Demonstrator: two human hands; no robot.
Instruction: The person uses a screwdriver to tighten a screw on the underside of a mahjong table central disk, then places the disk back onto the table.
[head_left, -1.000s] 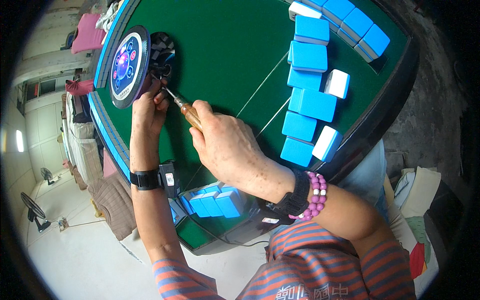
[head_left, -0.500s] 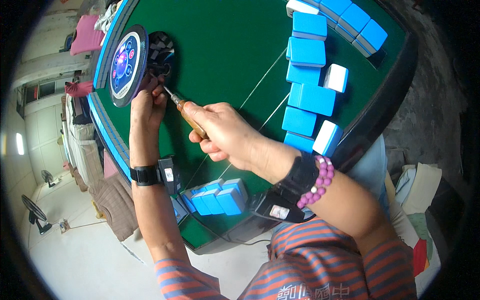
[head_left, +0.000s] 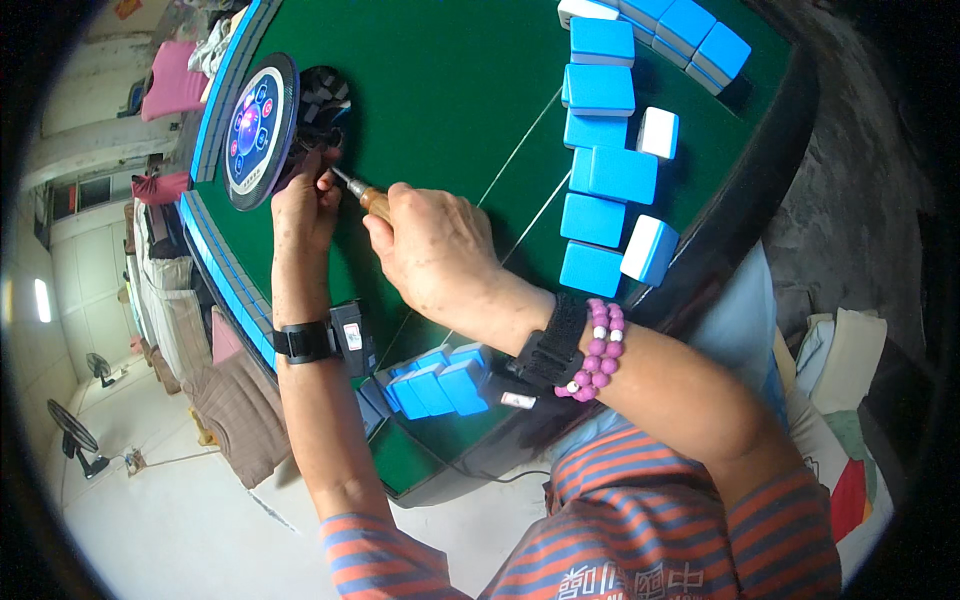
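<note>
A round control panel (head_left: 258, 130) with a lit center is tilted up on its side, exposing a dark housing (head_left: 322, 105) behind it. My left hand (head_left: 303, 210) has its fingers curled at the housing's lower part, partly hidden behind the panel; what exactly they pinch is unclear. My right hand (head_left: 435, 245) is wrapped round the wooden handle of a screwdriver (head_left: 365, 192), whose shaft points into the housing beside my left fingertips. The tip is too small to make out. Both wrists wear black straps, and purple beads (head_left: 600, 350) circle my right one.
The green mahjong table (head_left: 470, 100) holds blue-and-white tiles (head_left: 610, 180) at the right, a near group (head_left: 430, 385) and rows (head_left: 220, 270) along the left edge. A cable (head_left: 490, 476) hangs at the near edge. Beyond are fans (head_left: 75, 430) and heaped cushions (head_left: 230, 420).
My right hand has turned about the screwdriver handle, first one way, then back, so its back now faces up with the lower fingers hidden. The whole view has shifted slightly.
</note>
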